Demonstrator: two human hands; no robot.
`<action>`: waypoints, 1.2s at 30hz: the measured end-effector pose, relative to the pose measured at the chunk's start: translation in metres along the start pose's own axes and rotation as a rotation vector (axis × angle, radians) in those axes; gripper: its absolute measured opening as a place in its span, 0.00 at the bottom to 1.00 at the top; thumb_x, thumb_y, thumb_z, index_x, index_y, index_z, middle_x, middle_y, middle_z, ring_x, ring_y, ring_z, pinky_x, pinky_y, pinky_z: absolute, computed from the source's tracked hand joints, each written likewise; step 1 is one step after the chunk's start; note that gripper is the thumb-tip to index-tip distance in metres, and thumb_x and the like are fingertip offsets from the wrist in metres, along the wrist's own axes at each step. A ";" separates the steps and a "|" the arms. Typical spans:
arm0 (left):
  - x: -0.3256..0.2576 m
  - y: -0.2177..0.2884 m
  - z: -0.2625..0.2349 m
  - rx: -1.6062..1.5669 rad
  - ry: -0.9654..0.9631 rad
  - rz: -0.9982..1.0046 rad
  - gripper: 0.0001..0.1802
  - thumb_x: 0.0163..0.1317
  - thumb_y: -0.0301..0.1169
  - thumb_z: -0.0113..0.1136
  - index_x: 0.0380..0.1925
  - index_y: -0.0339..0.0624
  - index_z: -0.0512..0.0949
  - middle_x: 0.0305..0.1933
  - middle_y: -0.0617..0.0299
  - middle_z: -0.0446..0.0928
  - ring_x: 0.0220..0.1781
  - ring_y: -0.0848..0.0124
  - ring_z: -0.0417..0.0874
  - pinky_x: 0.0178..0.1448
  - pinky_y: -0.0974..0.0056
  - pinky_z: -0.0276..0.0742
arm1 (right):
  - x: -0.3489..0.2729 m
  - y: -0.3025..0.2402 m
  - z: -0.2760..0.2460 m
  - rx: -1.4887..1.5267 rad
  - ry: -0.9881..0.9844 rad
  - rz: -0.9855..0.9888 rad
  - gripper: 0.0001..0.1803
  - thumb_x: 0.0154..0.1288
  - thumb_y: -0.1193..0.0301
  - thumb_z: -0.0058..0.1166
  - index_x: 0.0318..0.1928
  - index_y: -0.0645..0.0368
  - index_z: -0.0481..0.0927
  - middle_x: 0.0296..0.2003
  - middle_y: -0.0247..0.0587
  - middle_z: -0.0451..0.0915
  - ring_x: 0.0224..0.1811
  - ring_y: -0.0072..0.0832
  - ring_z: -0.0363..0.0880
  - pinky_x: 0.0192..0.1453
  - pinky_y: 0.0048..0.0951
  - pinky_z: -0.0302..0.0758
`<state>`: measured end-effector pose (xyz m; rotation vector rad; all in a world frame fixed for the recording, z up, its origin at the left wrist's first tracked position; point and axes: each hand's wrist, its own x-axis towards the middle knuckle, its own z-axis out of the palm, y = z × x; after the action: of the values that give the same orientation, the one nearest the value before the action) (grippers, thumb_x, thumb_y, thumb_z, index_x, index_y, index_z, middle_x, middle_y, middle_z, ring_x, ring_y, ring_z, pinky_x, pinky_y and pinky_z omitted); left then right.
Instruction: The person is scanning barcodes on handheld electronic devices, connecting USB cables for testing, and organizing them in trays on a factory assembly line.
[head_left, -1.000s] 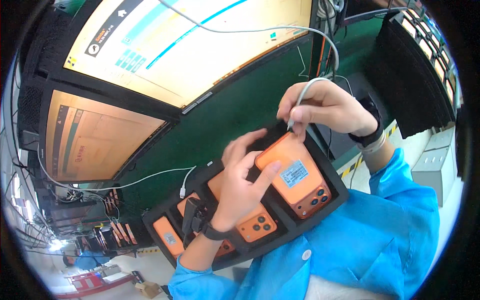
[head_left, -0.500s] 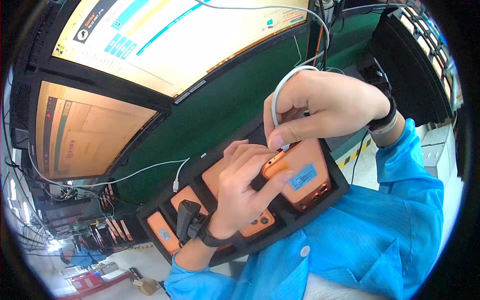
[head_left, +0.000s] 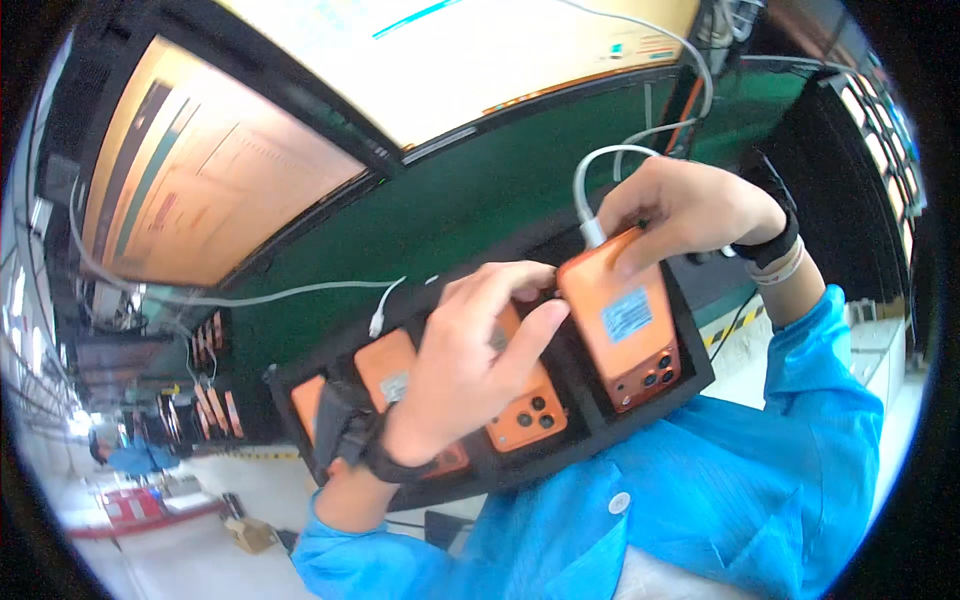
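Note:
An orange phone (head_left: 605, 325) lies back up at the right end of a black foam tray (head_left: 585, 412), its cameras toward me and a pale blue label on its back. A white charging cable (head_left: 592, 232) meets its far edge and looks plugged in. My right hand (head_left: 690, 212) grips the phone's far corner, thumb on its back and the other fingers partly hidden. Beside the phone's left edge is my left hand (head_left: 475, 350), thumb and forefinger apart with nothing seen between them. Under it, another orange phone (head_left: 535, 412) sits in its slot.
More orange phones (head_left: 384, 362) fill slots to the left. A loose white cable (head_left: 300, 290) trails over the green mat (head_left: 480, 205). Two monitors (head_left: 225, 175) stand at the back. A rack of devices (head_left: 875, 120) is at far right; a person in blue (head_left: 140, 457) is far left.
The phone has been lowered flatter into the tray's right end. My left hand has come off its back to the left, and my right thumb has moved from the plug onto the phone.

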<state>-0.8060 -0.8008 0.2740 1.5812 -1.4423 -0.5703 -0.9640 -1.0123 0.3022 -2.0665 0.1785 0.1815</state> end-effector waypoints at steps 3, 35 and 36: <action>-0.031 0.006 -0.054 0.109 0.015 -0.146 0.13 0.62 0.29 0.63 0.45 0.35 0.79 0.44 0.52 0.82 0.48 0.64 0.83 0.53 0.63 0.76 | 0.007 0.023 0.012 0.178 0.133 -0.041 0.15 0.59 0.68 0.64 0.40 0.69 0.82 0.29 0.40 0.82 0.31 0.18 0.76 0.37 0.24 0.74; -0.277 -0.403 -0.074 -0.802 0.608 -0.622 0.11 0.63 0.28 0.57 0.43 0.33 0.76 0.36 0.59 0.80 0.39 0.69 0.78 0.45 0.64 0.75 | 0.175 -0.116 0.228 -0.560 0.495 -0.165 0.12 0.77 0.67 0.40 0.44 0.63 0.73 0.36 0.45 0.78 0.44 0.38 0.79 0.50 0.33 0.74; -0.272 -0.404 -0.076 -0.800 0.605 -0.605 0.11 0.63 0.28 0.57 0.43 0.33 0.76 0.36 0.59 0.80 0.39 0.69 0.78 0.45 0.64 0.75 | 0.174 -0.117 0.233 -0.588 0.487 -0.198 0.13 0.76 0.66 0.40 0.47 0.64 0.73 0.38 0.46 0.78 0.48 0.39 0.78 0.52 0.34 0.73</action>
<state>-0.5852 -0.5505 -0.0892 1.3196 -0.1960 -0.7916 -0.7825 -0.7614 0.2553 -2.6691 0.2337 -0.4476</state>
